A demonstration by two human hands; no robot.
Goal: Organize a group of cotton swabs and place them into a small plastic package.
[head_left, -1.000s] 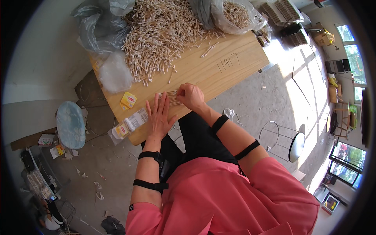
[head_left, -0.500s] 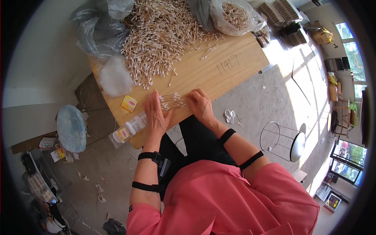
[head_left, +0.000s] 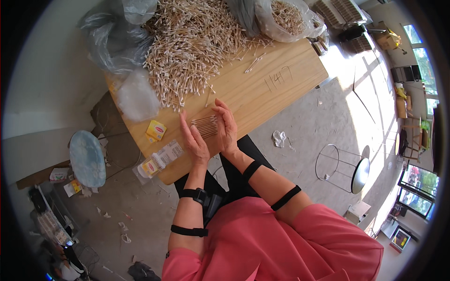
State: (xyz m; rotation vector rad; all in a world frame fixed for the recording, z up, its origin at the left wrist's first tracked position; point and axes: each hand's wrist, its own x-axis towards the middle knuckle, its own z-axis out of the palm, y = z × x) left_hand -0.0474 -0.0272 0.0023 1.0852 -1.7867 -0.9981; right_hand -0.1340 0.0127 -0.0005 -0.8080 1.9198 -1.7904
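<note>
A flat row of cotton swabs [head_left: 205, 126] lies side by side on the wooden table [head_left: 248, 89], close to its near edge. My left hand [head_left: 194, 143] stands along the row's left end, fingers stretched out. Opposite it, my right hand [head_left: 226, 129] has its palm turned inward at the right end, fingers extended and slightly bent. Both hands flank the swabs and seem to touch their tips. To the left are small yellow cards [head_left: 156, 130] and a clear packet of swabs with a yellow label [head_left: 152, 165].
A large heap of loose swabs [head_left: 192, 47] covers the far side of the table, beside a grey plastic bag [head_left: 115, 42]. Clear plastic bags [head_left: 137, 96] lie at its left edge. An open bag of swabs [head_left: 288, 21] stands far right. A stool [head_left: 360, 175] lies tipped on the floor.
My right hand has moved left and turned its palm inward, its fingers straightening from a curl. The left hand has turned more upright. The swabs now lie in a more even row.
</note>
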